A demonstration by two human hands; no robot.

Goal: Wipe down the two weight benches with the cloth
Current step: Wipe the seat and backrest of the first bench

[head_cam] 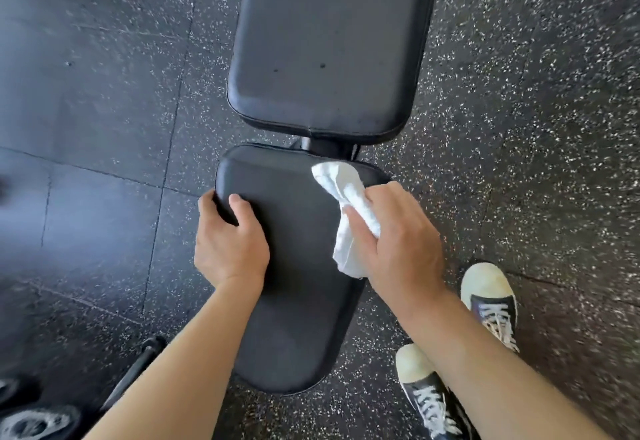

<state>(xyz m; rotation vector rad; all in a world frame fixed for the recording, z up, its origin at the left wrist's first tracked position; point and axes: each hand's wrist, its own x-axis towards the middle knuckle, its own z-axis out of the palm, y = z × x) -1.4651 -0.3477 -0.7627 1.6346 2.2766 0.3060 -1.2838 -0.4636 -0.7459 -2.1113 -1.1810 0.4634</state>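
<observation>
White crumpled cloth — on black padded bench.

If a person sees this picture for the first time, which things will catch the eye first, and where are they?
First comes the crumpled white cloth, bright against the black padded seat pad at centre, gripped by the right hand on the pad's right side. The left hand grips the pad's left edge. Next, the long black back pad lies above, and two dark sneakers with pale toe caps stand on the speckled rubber floor at lower right.

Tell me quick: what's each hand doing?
Left hand: grips the black padded bench seat edge.
Right hand: holds the white cloth on the seat.
</observation>
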